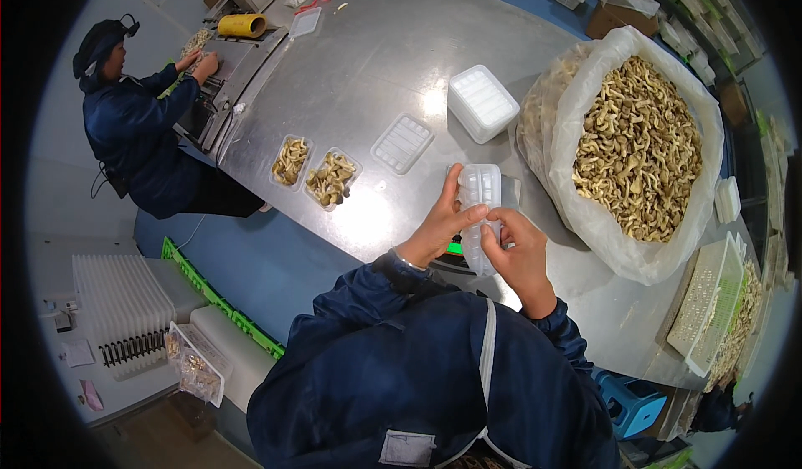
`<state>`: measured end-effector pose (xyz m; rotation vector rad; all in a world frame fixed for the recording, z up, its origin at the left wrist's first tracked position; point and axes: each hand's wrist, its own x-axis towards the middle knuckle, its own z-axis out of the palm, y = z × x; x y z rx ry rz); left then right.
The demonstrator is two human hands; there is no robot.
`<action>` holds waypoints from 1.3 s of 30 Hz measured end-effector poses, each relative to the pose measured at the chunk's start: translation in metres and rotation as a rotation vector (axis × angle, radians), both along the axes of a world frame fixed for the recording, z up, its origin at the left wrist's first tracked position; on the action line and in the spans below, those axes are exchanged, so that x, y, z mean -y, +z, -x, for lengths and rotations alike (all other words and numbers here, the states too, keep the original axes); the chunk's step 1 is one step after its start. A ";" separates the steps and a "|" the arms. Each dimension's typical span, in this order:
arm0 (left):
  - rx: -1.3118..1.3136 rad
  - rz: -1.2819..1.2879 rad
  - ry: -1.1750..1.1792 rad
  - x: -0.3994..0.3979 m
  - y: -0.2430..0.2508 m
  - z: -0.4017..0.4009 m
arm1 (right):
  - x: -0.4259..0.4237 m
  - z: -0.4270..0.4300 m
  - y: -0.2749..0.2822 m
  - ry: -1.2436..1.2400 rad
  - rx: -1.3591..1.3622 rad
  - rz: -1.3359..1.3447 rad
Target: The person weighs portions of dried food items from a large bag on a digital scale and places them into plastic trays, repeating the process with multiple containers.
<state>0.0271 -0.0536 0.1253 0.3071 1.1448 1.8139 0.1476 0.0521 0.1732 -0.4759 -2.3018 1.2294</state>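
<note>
Both my hands grip a small stack of clear plastic trays (pixel 481 184), tipped up on edge above a scale. My left hand (pixel 442 221) holds its left side, thumb across the tray edges. At the right side, my right hand (pixel 517 246) pinches the edges with thumb and fingers. Part of the scale's green-lit display (pixel 454 249) shows below the trays; the rest is mostly hidden. Beyond my hands stand a thick stack of white plastic trays (pixel 482 102) and a single flat tray (pixel 402 144). Further left, two trays hold brown mushrooms (pixel 330 179).
A large plastic bag (pixel 557 149) full of mushrooms (pixel 639 149) stands open on the steel table (pixel 376 37) at right. White baskets (pixel 705 306) sit at the right edge. On the left, a co-worker (pixel 138 118) handles a pack at a machine with a yellow roll (pixel 241 25).
</note>
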 end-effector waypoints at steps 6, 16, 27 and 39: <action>0.005 0.006 -0.004 0.001 -0.003 0.001 | 0.001 0.001 -0.001 -0.003 0.018 0.045; 0.003 0.029 0.009 0.001 -0.002 0.007 | 0.000 0.007 -0.005 -0.006 0.053 0.063; 0.508 -0.137 0.004 0.001 -0.034 0.038 | -0.029 0.017 -0.015 -0.193 0.204 -0.007; 0.279 0.228 0.252 -0.086 -0.112 0.159 | -0.045 -0.022 -0.039 -0.223 0.278 0.299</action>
